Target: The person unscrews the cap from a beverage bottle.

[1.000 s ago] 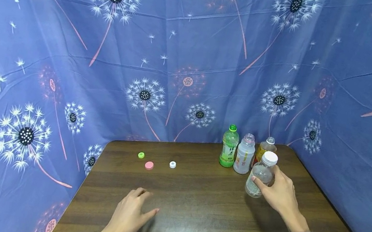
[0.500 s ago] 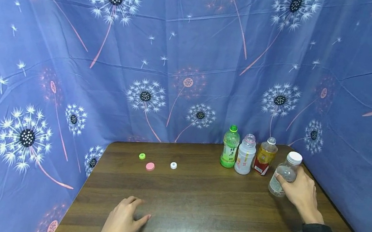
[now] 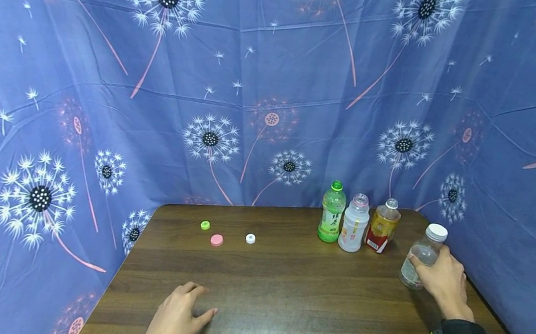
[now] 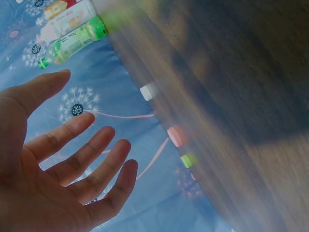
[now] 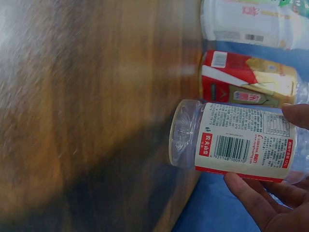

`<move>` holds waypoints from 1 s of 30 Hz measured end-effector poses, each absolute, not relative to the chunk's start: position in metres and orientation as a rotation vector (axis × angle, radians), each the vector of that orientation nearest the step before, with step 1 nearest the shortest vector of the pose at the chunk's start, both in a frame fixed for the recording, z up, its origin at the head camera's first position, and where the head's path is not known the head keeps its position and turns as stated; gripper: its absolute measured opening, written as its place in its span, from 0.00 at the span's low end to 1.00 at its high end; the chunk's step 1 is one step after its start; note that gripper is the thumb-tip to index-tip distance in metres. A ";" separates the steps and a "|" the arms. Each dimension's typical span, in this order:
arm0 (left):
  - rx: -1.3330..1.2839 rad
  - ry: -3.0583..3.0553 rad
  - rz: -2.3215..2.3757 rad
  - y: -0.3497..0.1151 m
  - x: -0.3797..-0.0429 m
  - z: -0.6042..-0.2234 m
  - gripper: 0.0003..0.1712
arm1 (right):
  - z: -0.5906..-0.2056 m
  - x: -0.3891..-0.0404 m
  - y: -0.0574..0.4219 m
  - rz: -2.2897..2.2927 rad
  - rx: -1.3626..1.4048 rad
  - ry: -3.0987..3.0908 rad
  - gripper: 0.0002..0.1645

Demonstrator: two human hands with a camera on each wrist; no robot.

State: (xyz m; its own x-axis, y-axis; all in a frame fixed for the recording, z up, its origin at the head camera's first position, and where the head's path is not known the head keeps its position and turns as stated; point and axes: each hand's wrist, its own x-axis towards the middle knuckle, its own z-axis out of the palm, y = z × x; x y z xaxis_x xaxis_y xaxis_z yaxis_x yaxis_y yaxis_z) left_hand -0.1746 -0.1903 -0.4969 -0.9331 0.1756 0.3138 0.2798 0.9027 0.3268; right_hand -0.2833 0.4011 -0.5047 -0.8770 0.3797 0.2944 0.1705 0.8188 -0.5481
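Note:
My right hand (image 3: 446, 279) grips a clear plastic bottle (image 3: 422, 253) with a white cap near the table's right edge. In the right wrist view the thumb and fingers lie on either side of the labelled bottle (image 5: 244, 140). My left hand (image 3: 176, 318) hovers over the front left of the table, holding nothing, its fingers spread and slightly bent. Beyond it lie a green cap (image 3: 205, 225), a pink cap (image 3: 217, 240) and a white cap (image 3: 250, 238).
At the back right stand three uncapped bottles: a green one (image 3: 332, 214), a whitish one (image 3: 354, 226) and a red-and-yellow labelled one (image 3: 382, 227). A blue dandelion-print cloth (image 3: 261, 73) hangs behind and beside the brown table (image 3: 281, 290).
My right hand has carried the capped bottle to the right, uncovering the red-and-yellow labelled bottle. My left hand has drawn back slightly toward me, then stayed still.

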 end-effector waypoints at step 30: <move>-0.330 -2.807 -0.556 -0.201 -0.173 -0.501 0.17 | -0.427 -0.257 0.382 0.609 -0.218 -2.377 0.66</move>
